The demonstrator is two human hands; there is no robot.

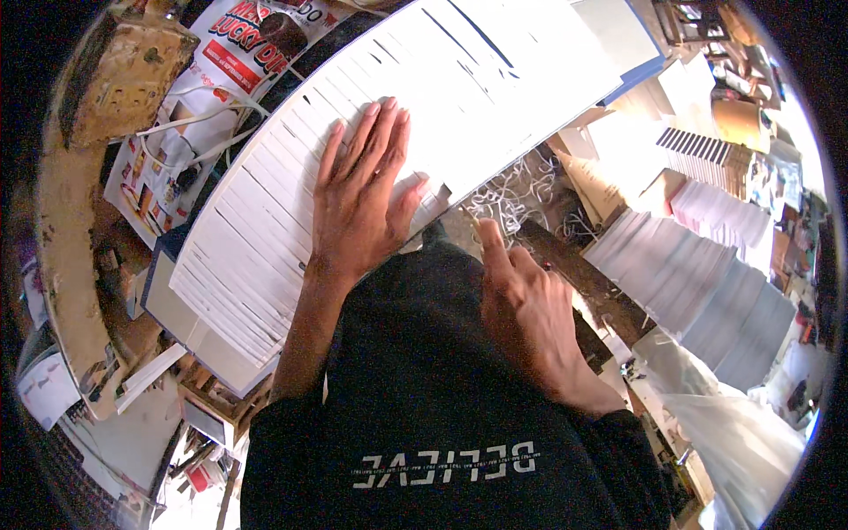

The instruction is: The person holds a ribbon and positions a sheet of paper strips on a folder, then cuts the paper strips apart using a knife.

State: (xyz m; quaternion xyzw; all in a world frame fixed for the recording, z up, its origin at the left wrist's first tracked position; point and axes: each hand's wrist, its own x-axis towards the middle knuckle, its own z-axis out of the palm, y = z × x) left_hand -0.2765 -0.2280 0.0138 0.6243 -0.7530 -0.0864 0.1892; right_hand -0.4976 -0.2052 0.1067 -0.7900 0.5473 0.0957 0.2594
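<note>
A long row of white paper blocks [238,238], packed side by side with thin dark gaps between them, runs from lower left to upper right. Grey-and-blue boards [208,340] close off its near left end. My left hand [358,185] lies flat on top of the row, fingers stretched out and thumb apart, holding nothing. Close to the row's near edge, my right hand [530,305] is curled closed with its index finger pointing up. A thin tip seems to show by that fingertip, but what the fingers grip is too small to make out.
White paper strips [526,190] lie heaped on the floor beyond my right hand. Tall stacks of paper [693,283] stand at the right, with clear plastic sheeting [724,424] nearer me. On the left are a printed poster [194,124], a white cable [190,93] and a worn wooden block [128,75].
</note>
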